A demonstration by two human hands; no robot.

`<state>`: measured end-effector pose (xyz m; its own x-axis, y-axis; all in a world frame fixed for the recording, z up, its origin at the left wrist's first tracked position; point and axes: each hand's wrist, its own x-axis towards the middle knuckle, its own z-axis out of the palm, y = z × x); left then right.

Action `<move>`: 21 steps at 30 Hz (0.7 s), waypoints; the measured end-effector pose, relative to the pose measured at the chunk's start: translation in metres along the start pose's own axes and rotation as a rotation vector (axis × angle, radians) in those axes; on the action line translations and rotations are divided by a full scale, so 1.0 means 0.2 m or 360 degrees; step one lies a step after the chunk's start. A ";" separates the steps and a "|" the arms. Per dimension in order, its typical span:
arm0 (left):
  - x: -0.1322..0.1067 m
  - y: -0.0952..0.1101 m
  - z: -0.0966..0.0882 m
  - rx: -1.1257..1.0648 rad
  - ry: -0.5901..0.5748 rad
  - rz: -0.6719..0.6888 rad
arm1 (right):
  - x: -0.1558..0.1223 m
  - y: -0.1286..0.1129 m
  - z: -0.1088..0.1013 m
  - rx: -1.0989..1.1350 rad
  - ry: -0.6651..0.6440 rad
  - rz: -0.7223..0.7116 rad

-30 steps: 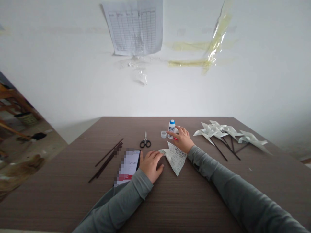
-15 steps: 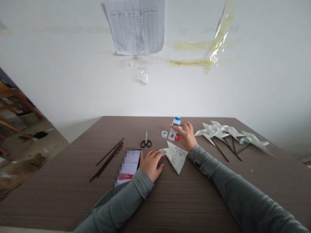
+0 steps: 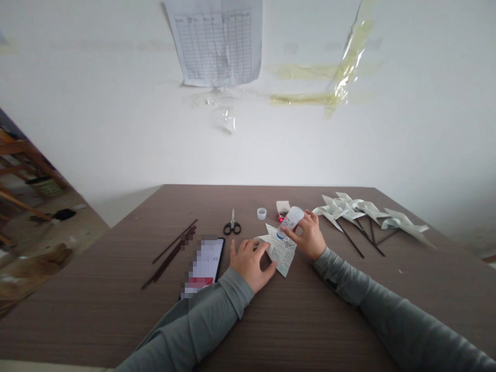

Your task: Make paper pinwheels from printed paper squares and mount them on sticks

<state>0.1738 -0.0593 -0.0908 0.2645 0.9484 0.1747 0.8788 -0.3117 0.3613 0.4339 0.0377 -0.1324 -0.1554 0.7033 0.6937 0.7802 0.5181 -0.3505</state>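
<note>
right hand [image 3: 309, 236] gripping white plastic glue bottle [image 3: 291, 218], tilted just above folded printed paper triangle [image 3: 282, 251]; half-open left hand [image 3: 250, 264] pressing paper's left corner on brown wood-grain tabletop [image 3: 310, 323].

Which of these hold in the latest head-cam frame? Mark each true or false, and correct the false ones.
1. The right hand holds a white squeeze bottle tilted over the folded printed paper. True.
2. The left hand grips the black-handled scissors. False: it rests on the folded printed paper, and the scissors lie apart on the table.
3. The dark sticks lie to the left of the phone. True.
4. The paper pinwheels stand upright in a cup. False: they lie on the table, on the right.
5. A gridded paper sheet hangs on the wall. True.
</note>
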 end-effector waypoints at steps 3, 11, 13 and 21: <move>0.00 0.00 -0.01 0.0007 -0.0037 -0.0016 | -0.01 -0.03 0.03 0.0032 -0.0097 -0.0023; 0.01 -0.03 0.02 -0.0021 -0.0026 -0.0024 | -0.01 -0.10 0.08 -0.0072 -0.0227 -0.0120; 0.01 -0.03 0.03 -0.0011 -0.0040 -0.0022 | -0.01 -0.09 0.08 -0.0084 -0.0226 -0.0136; 0.02 -0.03 0.04 0.0056 -0.0022 -0.0043 | -0.02 -0.06 0.08 -0.0066 -0.0146 -0.0222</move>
<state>0.1729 -0.0534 -0.0992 0.2456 0.9573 0.1527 0.8992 -0.2838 0.3330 0.4153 0.0374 -0.1409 -0.3173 0.6683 0.6729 0.7711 0.5948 -0.2272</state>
